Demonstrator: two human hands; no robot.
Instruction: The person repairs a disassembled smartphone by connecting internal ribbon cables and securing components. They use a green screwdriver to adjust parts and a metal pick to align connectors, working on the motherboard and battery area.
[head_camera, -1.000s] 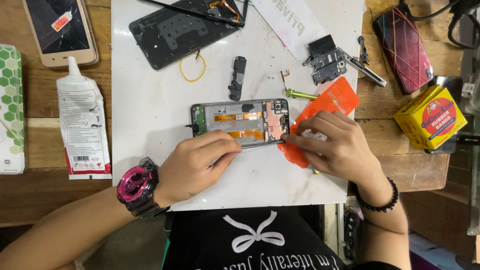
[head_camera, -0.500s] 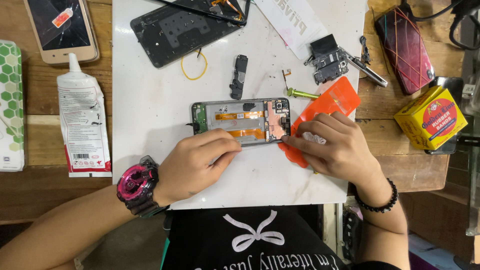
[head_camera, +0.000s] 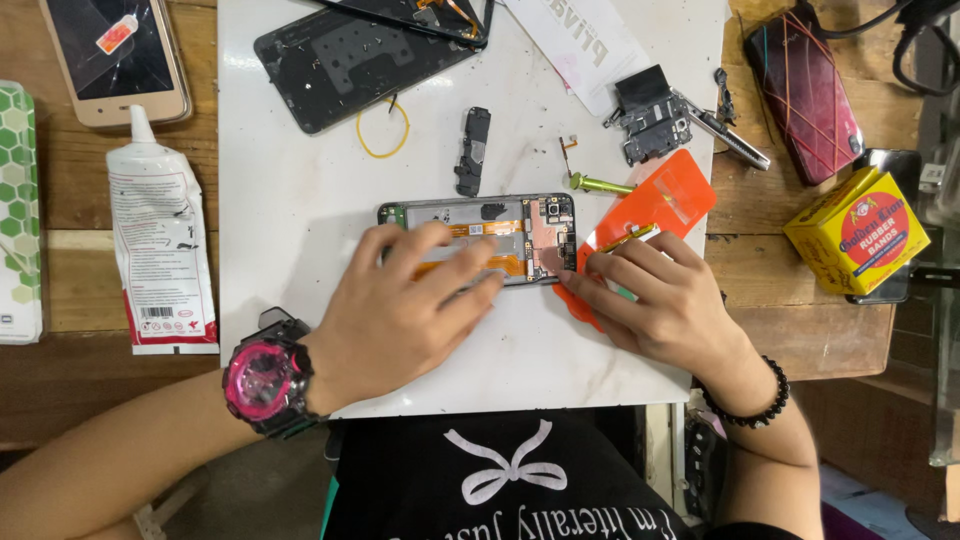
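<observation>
White surface (head_camera: 300, 230) carried the opened phone (head_camera: 480, 238) at its middle, where the left hand (head_camera: 405, 305) pressed flat, fingers spread, steadying it well while the right hand (head_camera: 655, 300) pinched a thin tool (head_camera: 625, 238) at its edge.

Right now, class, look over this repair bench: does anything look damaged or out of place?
Yes. The gold phone at the top left has a cracked screen. The opened phone under the left hand lies with its insides bare, and its black back cover lies apart above it.
</observation>
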